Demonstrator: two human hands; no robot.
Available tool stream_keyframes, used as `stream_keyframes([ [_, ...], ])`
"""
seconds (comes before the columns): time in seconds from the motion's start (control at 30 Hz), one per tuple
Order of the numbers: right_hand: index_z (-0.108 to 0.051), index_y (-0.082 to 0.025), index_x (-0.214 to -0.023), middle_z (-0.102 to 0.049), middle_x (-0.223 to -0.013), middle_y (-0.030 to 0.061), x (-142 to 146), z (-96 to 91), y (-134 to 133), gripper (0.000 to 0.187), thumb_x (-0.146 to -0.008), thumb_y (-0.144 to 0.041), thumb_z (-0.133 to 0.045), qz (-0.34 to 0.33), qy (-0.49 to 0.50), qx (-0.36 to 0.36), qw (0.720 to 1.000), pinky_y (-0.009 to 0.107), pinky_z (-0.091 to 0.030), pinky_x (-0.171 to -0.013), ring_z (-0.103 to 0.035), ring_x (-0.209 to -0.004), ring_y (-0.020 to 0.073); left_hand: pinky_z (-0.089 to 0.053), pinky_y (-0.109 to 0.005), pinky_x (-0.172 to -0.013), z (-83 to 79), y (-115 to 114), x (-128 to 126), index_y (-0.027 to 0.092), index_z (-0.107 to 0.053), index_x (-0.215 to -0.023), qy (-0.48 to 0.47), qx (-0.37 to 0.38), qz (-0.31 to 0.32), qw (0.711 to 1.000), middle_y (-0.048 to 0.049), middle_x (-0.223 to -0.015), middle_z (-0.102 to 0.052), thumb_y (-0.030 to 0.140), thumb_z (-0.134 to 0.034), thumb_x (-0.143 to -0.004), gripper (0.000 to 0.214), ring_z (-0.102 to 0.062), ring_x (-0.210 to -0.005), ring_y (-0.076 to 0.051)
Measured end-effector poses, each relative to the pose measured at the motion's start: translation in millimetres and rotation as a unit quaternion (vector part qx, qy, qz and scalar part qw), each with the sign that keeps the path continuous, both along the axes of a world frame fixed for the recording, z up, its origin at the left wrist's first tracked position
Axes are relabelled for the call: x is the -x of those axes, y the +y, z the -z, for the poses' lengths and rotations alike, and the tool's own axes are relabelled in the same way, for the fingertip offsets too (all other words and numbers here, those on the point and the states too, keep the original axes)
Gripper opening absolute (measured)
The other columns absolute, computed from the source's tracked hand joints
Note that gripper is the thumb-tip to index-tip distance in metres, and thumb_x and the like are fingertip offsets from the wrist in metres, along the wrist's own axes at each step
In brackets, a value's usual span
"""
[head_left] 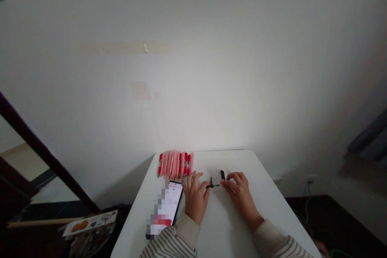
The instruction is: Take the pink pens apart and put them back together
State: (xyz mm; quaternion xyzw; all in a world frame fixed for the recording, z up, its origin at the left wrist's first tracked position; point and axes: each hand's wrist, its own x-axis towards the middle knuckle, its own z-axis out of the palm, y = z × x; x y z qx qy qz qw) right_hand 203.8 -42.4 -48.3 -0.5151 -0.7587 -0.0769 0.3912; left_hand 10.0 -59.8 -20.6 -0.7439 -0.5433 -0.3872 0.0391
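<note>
Digits "22" [175,202] on the phone screen [169,206]

I count two hands: one left hand [196,199], one right hand [241,194]. Two sleeves [171,245]. One table [219,225], one phone [167,205]. Pens [173,165]: over ten, mixed red and pink; I get at least four red, pink ones overlap too much to total. One black stick [223,175]. Dark bits [211,181] between fingertips: can't count.

Left hand [195,198] pinching a thin black part [211,184], right hand [239,191] at its other end, dark piece [223,175] just beside, pink and red pens [175,164] in a row, phone [173,203], white table [223,229]
</note>
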Motion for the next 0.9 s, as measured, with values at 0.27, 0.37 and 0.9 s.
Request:
stream_keyframes([
  [0.27, -0.07, -0.035, -0.097, -0.062, -0.088, 0.0014, -1.4, 1.1, -0.6, 0.017, -0.086, -0.028, -0.059, 0.031, 0.009, 0.017, 0.999, 0.05, -0.03, -0.102, -0.051, -0.091, 0.0205, -0.014, -0.064, -0.109, 2.2, 0.6, -1.1, 0.029, -0.068, -0.088, -0.008, 0.0, -0.007, 1.0, -0.0035, -0.118, -0.059, 0.029, -0.057, -0.083, 0.012, -0.042, -0.123, -0.027],
  [0.37, -0.07, -0.034, -0.096, -0.062, -0.089, 0.0018, -2.1, 2.2, -0.9, 0.016, -0.086, -0.03, -0.058, 0.05, 0.023, 0.025, 0.998, 0.049, -0.03, -0.1, -0.051, -0.092, 0.0212, -0.012, -0.064, -0.109, 2.5, 0.7, -0.9, 0.029, -0.068, -0.088, -0.006, 0.007, -0.015, 1.0, -0.0027, -0.119, -0.059, 0.03, -0.056, -0.083, 0.013, -0.042, -0.123, -0.027],
  [0.9, -0.073, -0.029, -0.086, -0.062, -0.093, 0.0059, -11.4, 16.6, 7.5, 0.025, -0.089, -0.039, -0.05, 0.117, 0.093, 0.042, 0.988, 0.038, -0.039, -0.083, -0.048, -0.093, 0.0234, -0.024, -0.057, -0.108, 2.4, 4.6, 3.1, 0.029, -0.069, -0.086, -0.01, -0.022, -0.069, 0.997, -0.0031, -0.113, -0.059, 0.026, -0.059, -0.081, 0.012, -0.047, -0.115, -0.024],
])
